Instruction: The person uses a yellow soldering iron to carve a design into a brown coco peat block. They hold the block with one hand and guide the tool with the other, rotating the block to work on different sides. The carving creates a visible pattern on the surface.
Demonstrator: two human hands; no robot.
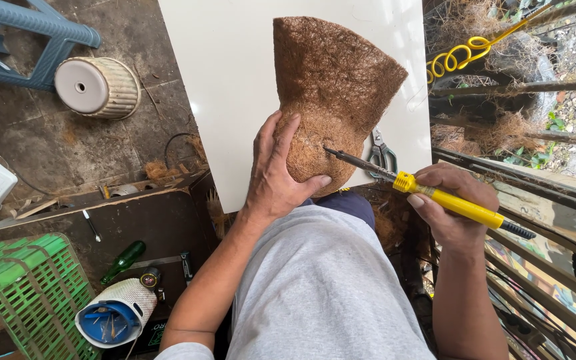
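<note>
The left hand (280, 175) clamps on the narrow end of a brown coir pot (331, 93) lying on the white tabletop (228, 87), while at three o'clock the right hand (449, 203) grips a yellow-handled tool (435, 197) whose tip touches the pot.

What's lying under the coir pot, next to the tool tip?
Beneath the coir pot lies a white board; grey-handled pliers poke out beside it, their jaws hidden.
</note>
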